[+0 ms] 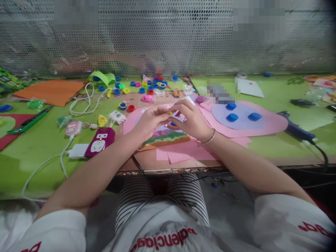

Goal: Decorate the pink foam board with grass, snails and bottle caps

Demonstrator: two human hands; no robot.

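Observation:
My left hand and my right hand meet over the pink card, fingertips pinched together around a small yellow piece, soft or ring-like; its exact shape is hidden by the fingers. Just under my right hand is a blue bottle cap with an orange edge. Below the hands lies a picture with a green and brown clay strip and small pink bits. The pink card beneath is partly covered by my hands.
Several loose bottle caps lie at the back. Right, three blue caps sit on a pink-and-lilac card, beside a dark-blue glue gun. Left are a purple power socket, white cables, a green cutter and orange sheets.

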